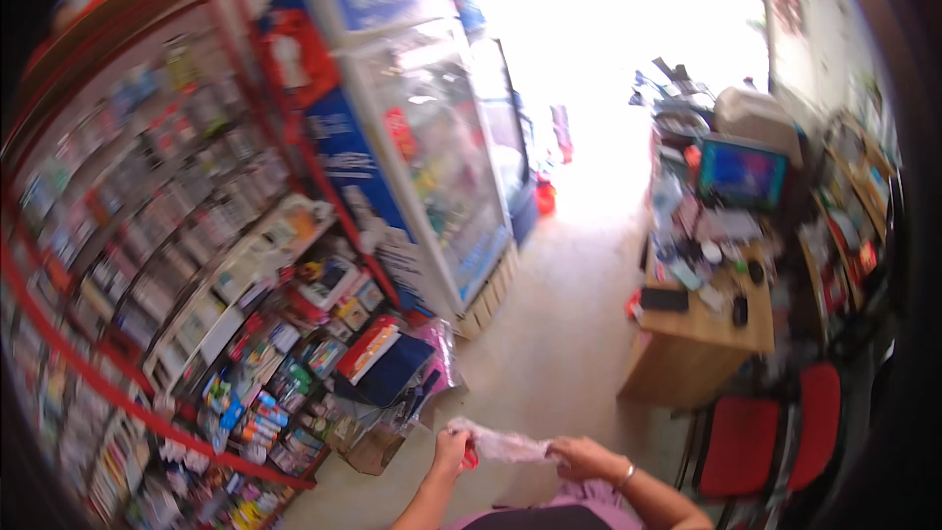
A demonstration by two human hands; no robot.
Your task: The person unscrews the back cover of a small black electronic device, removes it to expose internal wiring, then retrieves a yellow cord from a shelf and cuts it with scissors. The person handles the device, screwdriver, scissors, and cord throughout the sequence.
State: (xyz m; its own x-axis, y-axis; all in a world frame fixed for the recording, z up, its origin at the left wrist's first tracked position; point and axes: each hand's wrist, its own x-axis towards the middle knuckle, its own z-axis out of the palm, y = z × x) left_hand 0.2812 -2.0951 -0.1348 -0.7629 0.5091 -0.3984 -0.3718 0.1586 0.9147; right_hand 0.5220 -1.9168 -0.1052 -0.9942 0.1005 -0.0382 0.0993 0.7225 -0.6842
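A crumpled, whitish-pink strip of thin material, which looks like a plastic bag, is stretched between my two hands in front of my body. My left hand has its fingers closed on one end. Beside those fingers is a small red loop-like piece; whether it belongs to the strip I cannot tell. The other end is pinched by my right hand, with a silver bangle on the wrist. Below my right hand, pink patterned cloth shows.
Red-framed shelves packed with small goods line the left, with a cardboard box at their foot. Behind them stands a glass-door fridge. On the right are a wooden desk with a monitor and a red chair. Bright light fills the doorway.
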